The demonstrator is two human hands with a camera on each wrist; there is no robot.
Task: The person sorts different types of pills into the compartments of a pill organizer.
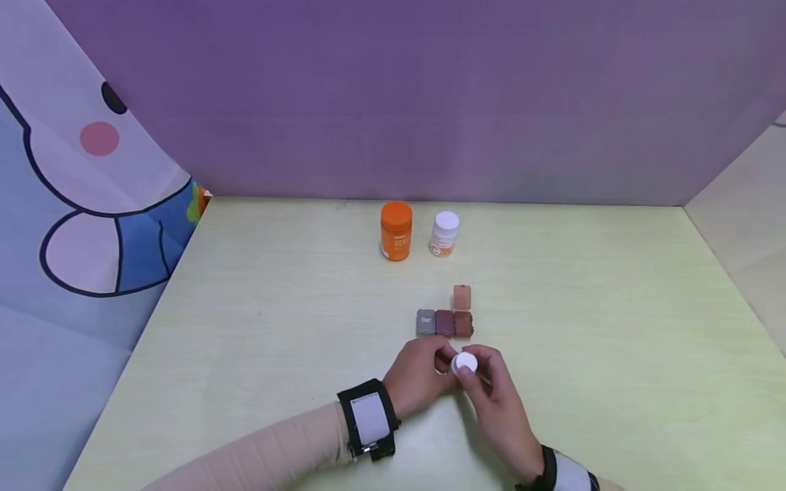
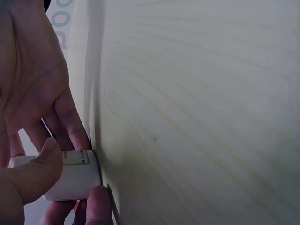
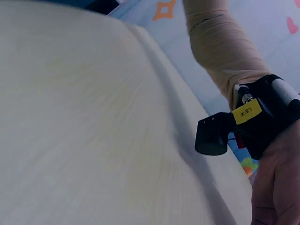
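Both hands meet at a small white pill bottle (image 1: 464,362), which stands on the table near the front. The left hand (image 1: 424,372) grips its body; in the left wrist view the left thumb (image 2: 42,171) lies across the bottle (image 2: 75,183) and fingers curl round its far side. From the right, the right hand (image 1: 499,402) pinches the bottle's white cap between thumb and fingers. Just beyond the hands are small blocks: a grey one (image 1: 426,322), a dark purple one (image 1: 445,322) and a brown one (image 1: 463,324) in a row. A pinkish block (image 1: 462,297) sits behind the brown one.
Towards the back stand an orange jar (image 1: 396,232) and a white bottle with an orange label (image 1: 444,234). A purple panel (image 1: 430,102) rises along the table's (image 1: 276,273) rear edge. The right wrist view shows the left wrist's camera strap (image 3: 262,112).
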